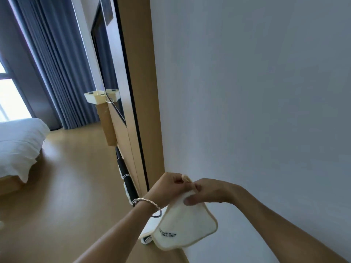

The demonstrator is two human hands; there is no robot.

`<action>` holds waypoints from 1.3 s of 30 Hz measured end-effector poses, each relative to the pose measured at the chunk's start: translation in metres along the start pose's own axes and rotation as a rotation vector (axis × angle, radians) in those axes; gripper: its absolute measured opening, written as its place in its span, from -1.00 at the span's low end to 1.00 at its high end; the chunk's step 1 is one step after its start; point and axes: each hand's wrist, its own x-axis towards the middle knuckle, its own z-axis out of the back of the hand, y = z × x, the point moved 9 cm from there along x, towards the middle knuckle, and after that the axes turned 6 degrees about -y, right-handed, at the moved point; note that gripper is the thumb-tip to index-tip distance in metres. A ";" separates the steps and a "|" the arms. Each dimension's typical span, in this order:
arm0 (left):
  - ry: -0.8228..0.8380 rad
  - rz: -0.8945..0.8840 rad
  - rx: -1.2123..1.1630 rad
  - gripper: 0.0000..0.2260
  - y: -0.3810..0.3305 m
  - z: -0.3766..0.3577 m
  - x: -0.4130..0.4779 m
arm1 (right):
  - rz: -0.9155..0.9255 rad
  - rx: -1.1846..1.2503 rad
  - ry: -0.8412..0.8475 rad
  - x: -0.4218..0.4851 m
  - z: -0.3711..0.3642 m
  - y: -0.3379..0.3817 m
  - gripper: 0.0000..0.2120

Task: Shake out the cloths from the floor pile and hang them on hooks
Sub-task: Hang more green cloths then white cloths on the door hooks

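The cream cloth [187, 223] hung close before the white wall [256, 92], its top corner pinched in the left hand [167, 186], its upper edge gripped by the right hand [210, 190], lower edges free. A wooden door frame [150, 111] stood just left; the floor [66, 186] ran toward the bed [17, 145].

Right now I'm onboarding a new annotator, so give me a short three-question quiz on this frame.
1. True or false: the cloth hangs near the white wall.
2. Which wrist wears the bracelet: A left, B right?
3. Fill in: the left hand and right hand both hold the cloth at its ___ corner.
Key: 1 true; 2 A; 3 top.
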 end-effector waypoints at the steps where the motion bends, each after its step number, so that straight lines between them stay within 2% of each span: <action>1: 0.009 0.003 -0.009 -0.81 -0.001 -0.004 0.002 | -0.013 0.020 -0.019 -0.005 0.003 -0.001 -0.64; 5: 0.093 -0.034 -0.003 -0.70 -0.006 -0.019 0.011 | -0.093 0.127 -0.148 -0.037 0.010 -0.018 -0.62; 9: 0.216 -0.120 -0.064 -0.81 -0.013 -0.041 0.007 | -0.166 0.215 -0.318 -0.067 0.004 -0.020 -0.71; 13: 0.355 -0.189 -0.113 -0.81 -0.013 -0.064 -0.014 | -0.273 0.233 -0.574 -0.103 -0.006 -0.026 -0.66; 18: 0.459 -0.236 -0.171 -0.87 -0.013 -0.101 -0.056 | -0.430 0.257 -0.811 -0.177 -0.042 -0.037 -0.63; 22: 0.628 -0.351 -0.152 -0.83 -0.042 -0.144 -0.111 | -0.545 0.255 -0.958 -0.242 -0.070 -0.038 -0.66; 27: 0.736 -0.461 -0.179 -0.80 -0.077 -0.178 -0.176 | -0.660 0.243 -1.110 -0.316 -0.092 -0.034 -0.58; 30: 0.794 -0.487 -0.194 -0.79 -0.089 -0.197 -0.211 | -0.697 0.337 -1.217 -0.361 -0.110 -0.035 -0.59; 33: 0.861 -0.552 -0.160 -0.77 -0.108 -0.226 -0.257 | -0.677 0.495 -1.388 -0.421 -0.130 -0.033 -0.71; 39: 1.024 -0.718 -0.097 -0.83 -0.153 -0.303 -0.420 | -0.787 0.523 -1.625 -0.585 -0.204 -0.033 -0.82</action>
